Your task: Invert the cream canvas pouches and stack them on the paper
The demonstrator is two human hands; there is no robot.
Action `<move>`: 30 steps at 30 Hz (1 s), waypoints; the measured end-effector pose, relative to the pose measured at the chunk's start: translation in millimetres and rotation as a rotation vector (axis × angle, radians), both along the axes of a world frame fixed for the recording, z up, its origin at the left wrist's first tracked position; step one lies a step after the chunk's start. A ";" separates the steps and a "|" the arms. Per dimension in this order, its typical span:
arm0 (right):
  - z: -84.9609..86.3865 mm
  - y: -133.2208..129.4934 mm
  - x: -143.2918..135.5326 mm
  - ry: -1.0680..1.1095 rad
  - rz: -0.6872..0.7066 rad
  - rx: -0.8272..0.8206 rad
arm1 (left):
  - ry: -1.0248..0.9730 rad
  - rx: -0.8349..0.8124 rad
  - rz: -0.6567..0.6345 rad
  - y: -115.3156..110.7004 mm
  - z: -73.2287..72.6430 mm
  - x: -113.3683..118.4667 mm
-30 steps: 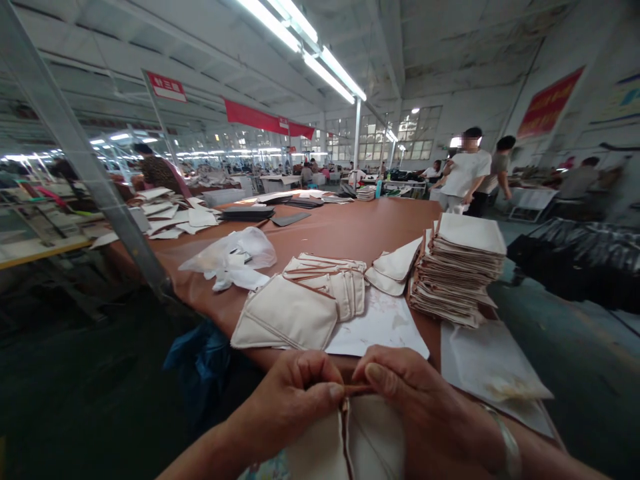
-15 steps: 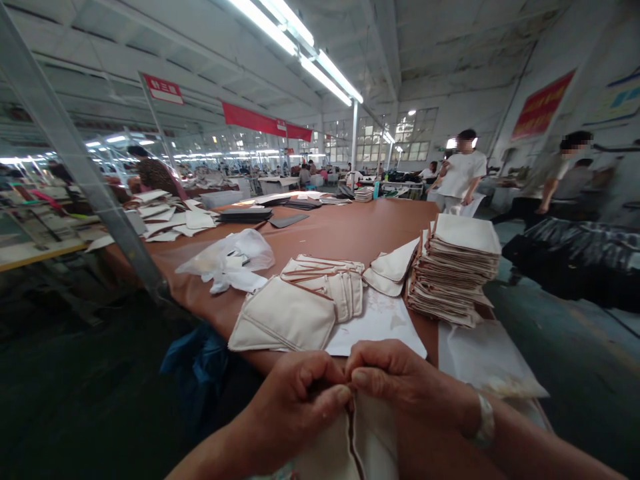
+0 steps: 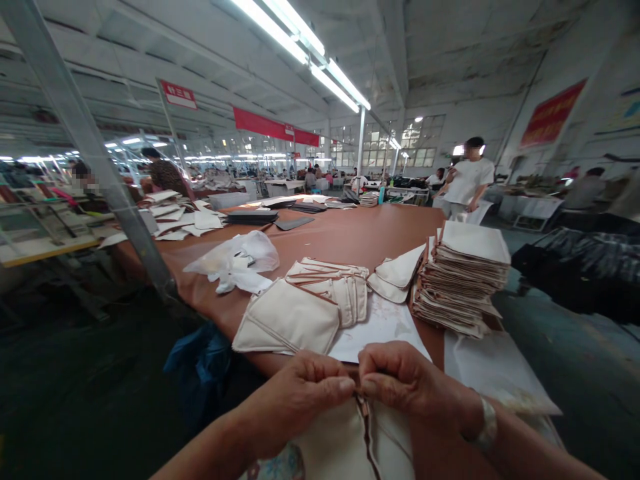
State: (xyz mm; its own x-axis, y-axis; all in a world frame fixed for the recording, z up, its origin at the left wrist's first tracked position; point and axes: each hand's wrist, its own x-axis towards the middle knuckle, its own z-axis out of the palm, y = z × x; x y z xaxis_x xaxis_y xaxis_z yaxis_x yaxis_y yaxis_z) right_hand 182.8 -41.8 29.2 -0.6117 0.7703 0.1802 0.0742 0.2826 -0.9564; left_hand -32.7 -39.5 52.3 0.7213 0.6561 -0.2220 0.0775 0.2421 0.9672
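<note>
My left hand [image 3: 313, 390] and my right hand [image 3: 403, 377] meet low in the middle of the view, fingertips pinched on the top end of a cream fabric piece [image 3: 337, 440]. A dark, brown-edged slit runs down this piece between its two halves. Just beyond my hands lie a cream stitched pouch [image 3: 290, 317] and a row of similar folded pieces [image 3: 345, 293]. Two more cream pieces [image 3: 397, 273] lean by a tall stack of them [image 3: 463, 280] to the right. Exactly what my fingertips grip is partly hidden.
A brown-covered table [image 3: 350, 230] holds a clear plastic bag [image 3: 245, 257], black sheets [image 3: 253, 217], loose cream pieces [image 3: 185, 220] and white paper [image 3: 380, 330]. A metal post [image 3: 110, 160] rises at the left. A person in white [image 3: 467, 177] stands beyond the table.
The view has shifted slightly, so the table things sit a little further right. My fingertips have moved slightly apart at the slit's top. A walking person at the right has left the view.
</note>
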 end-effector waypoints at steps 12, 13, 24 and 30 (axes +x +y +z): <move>38.3 -8.0 0.7 -0.122 -0.212 0.134 | 0.165 0.508 0.725 0.8 -4.0 6.8; 38.7 -11.0 -1.5 -0.141 -0.144 0.078 | 0.169 0.598 0.754 -0.6 -3.3 6.1; 64.0 137.3 75.4 -0.513 -0.628 0.457 | 0.442 1.448 0.917 73.4 -61.3 -30.7; 80.5 218.3 128.0 -0.754 -0.963 0.588 | 0.808 1.466 0.623 137.9 -165.5 -30.8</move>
